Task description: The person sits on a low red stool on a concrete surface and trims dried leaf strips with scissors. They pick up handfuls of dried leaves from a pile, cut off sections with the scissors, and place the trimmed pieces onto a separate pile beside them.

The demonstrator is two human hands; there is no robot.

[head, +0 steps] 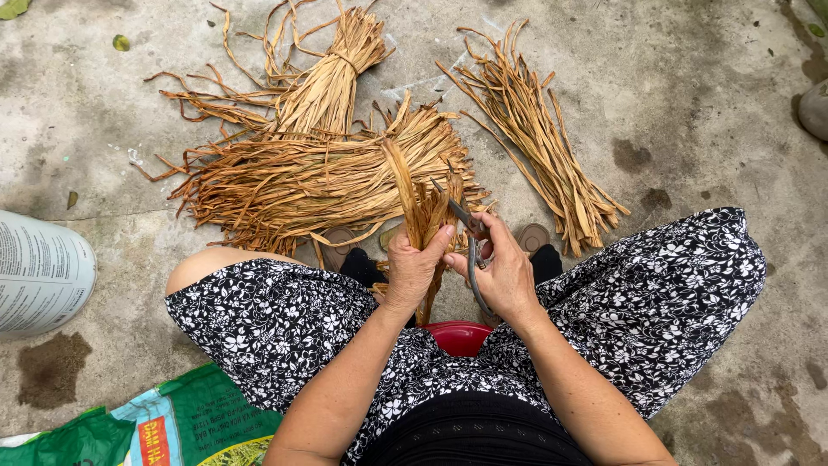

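My left hand [416, 264] grips a small bunch of dried brown strips [426, 210] held upright between my knees. My right hand [503, 270] holds dark metal scissors [467, 217], blades open and pointed up-left against the top of that bunch. On the concrete ahead lie a large tied bundle of the same strips [310, 177], a second tied bundle [326, 82] behind it, and a loose pile [535, 138] to the right.
I sit on a low red stool [457, 336], my lap covered by a black-and-white flowered skirt [655, 302]. A white printed sack [39, 272] lies at left, a green woven bag [172, 427] at lower left. The concrete ground [707, 103] is stained.
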